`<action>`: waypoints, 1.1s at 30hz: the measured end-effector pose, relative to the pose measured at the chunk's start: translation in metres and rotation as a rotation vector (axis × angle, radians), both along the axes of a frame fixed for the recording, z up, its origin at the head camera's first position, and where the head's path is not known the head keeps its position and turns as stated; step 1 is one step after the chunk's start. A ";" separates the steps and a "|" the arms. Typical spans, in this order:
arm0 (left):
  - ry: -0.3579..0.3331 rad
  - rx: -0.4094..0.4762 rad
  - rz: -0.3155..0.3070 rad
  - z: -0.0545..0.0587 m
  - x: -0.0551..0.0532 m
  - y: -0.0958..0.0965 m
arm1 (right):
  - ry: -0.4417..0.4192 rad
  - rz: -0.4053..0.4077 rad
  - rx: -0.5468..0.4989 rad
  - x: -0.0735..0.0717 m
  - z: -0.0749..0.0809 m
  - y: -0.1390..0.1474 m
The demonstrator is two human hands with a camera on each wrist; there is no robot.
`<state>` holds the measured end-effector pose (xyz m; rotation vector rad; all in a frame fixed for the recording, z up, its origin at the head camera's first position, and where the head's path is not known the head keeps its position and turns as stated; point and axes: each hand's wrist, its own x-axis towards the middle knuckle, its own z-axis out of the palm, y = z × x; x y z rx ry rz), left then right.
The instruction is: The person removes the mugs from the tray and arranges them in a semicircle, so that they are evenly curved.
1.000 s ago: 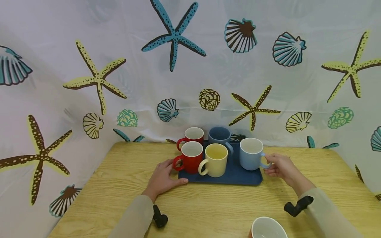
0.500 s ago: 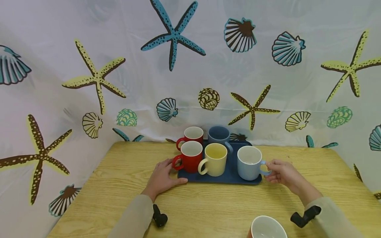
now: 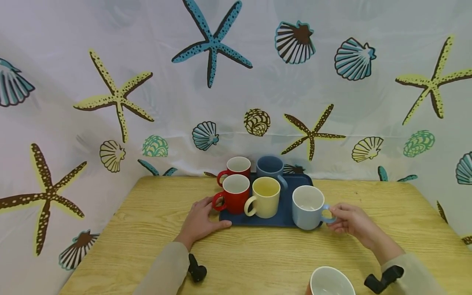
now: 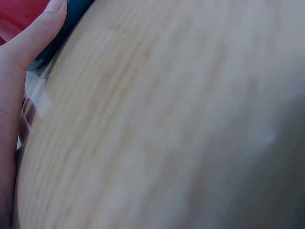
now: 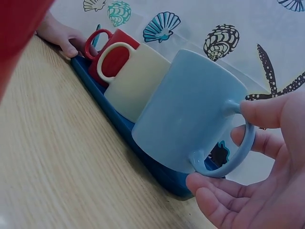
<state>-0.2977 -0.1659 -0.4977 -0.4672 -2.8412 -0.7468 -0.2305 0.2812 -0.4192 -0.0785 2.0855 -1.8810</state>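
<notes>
My right hand [image 3: 354, 223] pinches the handle of a light blue mug [image 3: 306, 211], white inside, at the right front of a dark blue tray [image 3: 284, 221]. In the head view the mug's base overlaps the tray's front edge; in the right wrist view, the thumb and fingers [image 5: 262, 112] meet the handle. At the tray's left front corner rests my left hand [image 3: 200, 223], thumb along the front rim. Beside it stands a red mug [image 3: 236, 200], then a pale yellow mug [image 3: 267, 205]. Behind these are another red mug [image 3: 239, 164] and a darker blue mug [image 3: 271, 166].
A mug with a white inside [image 3: 330, 282] stands near the front of the wooden table [image 3: 239, 258], cut off by the frame. A white curtain [image 3: 236, 94] with shells and starfish hangs right behind the tray.
The light blue mug has come toward me and slightly left, from the tray's right side to its front edge, with my right hand on its handle. My left hand has stayed put.
</notes>
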 end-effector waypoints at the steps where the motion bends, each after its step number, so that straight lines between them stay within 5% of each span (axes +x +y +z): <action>1: -0.001 0.003 0.000 0.000 0.000 0.000 | 0.002 0.012 -0.006 0.001 0.000 0.000; 33: -0.003 -0.003 0.005 -0.001 -0.002 -0.001 | -0.057 0.191 -0.159 0.045 -0.014 -0.003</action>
